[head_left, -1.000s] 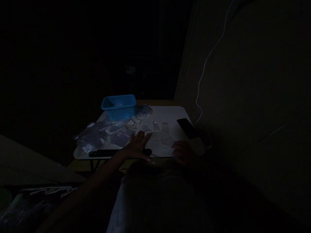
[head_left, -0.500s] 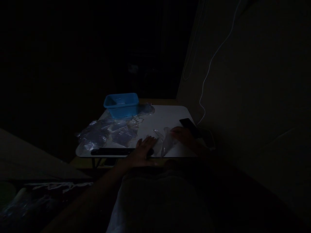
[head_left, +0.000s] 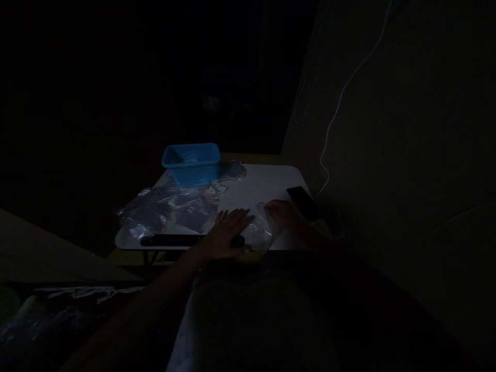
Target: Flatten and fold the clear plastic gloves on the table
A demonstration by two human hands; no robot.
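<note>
White table (head_left: 267,178) bears clear plastic (head_left: 260,236) pointing lengthwise away, right grip (head_left: 284,213) pinching it, left grip (head_left: 227,236) spread.

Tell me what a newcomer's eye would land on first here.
Probably the blue container, the strongest colour in a dark scene, at the white table's far left. Next, the crumpled clear plastic nearer the viewer, then the right hand pinching a clear plastic piece near the front edge.

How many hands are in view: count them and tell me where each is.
2. The left hand is spread over the black bar on the white table; the right hand grips clear plastic near the phone-like slab. Darkness could hide others.
</note>
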